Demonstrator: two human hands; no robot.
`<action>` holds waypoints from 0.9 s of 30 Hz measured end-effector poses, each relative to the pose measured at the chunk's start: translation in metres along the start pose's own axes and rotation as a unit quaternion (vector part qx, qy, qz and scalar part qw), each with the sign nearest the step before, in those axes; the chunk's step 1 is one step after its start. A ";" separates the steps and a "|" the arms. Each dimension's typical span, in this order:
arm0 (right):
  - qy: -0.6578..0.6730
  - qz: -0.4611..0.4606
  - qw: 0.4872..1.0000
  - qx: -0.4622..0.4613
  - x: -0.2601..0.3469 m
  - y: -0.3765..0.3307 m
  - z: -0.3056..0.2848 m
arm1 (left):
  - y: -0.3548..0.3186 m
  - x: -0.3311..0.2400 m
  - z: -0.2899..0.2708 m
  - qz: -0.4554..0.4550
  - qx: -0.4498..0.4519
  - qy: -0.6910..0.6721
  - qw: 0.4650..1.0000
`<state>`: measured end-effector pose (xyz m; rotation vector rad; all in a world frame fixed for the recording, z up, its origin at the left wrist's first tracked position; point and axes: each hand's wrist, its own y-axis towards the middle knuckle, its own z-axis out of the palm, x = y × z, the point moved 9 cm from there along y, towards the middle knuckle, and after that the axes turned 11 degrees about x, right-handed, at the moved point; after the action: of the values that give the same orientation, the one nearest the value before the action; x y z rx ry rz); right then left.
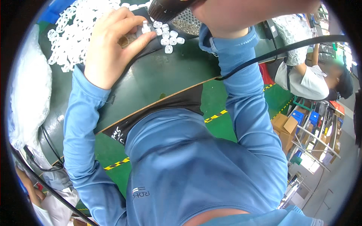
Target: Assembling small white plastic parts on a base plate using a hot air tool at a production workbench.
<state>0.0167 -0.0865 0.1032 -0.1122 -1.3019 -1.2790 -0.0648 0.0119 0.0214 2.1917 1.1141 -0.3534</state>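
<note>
My left hand is over the green work table, thumb and forefinger closed around a small whitish plastic part. Beside those fingertips lies a loose group of small white plastic pieces with holes in them. At the top edge my right hand, partly cut off, grips a dark rounded handheld tool that looks like a power screwdriver. Its tip is not clearly visible. Just under the tool sits a dark dish of small metal screws.
A big heap of white plastic pieces spreads left of my left hand, near a blue bin. Clear plastic bags lie at the left. A black cable crosses my right sleeve. Another person sits at the right; shelves and cartons stand behind.
</note>
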 end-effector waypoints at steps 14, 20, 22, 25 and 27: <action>0.020 0.074 0.996 0.045 0.002 -0.015 0.012 | 0.007 -0.002 0.002 0.007 0.001 0.000 1.000; 0.016 0.086 0.993 0.077 -0.006 -0.017 0.012 | 0.006 -0.003 0.000 0.008 -0.004 0.006 1.000; 0.011 0.084 0.993 0.088 -0.008 -0.020 0.012 | 0.004 -0.004 -0.001 0.012 -0.009 0.010 1.000; -0.060 0.101 0.981 0.156 -0.006 -0.021 0.015 | 0.006 -0.004 0.001 0.006 0.002 0.009 1.000; 0.030 0.129 0.983 0.129 -0.011 -0.018 0.006 | 0.011 -0.006 0.004 0.014 0.003 0.009 1.000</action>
<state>0.0028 -0.0818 0.0870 -0.0559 -1.3417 -0.8818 -0.0595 0.0010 0.0264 2.2165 1.0922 -0.3258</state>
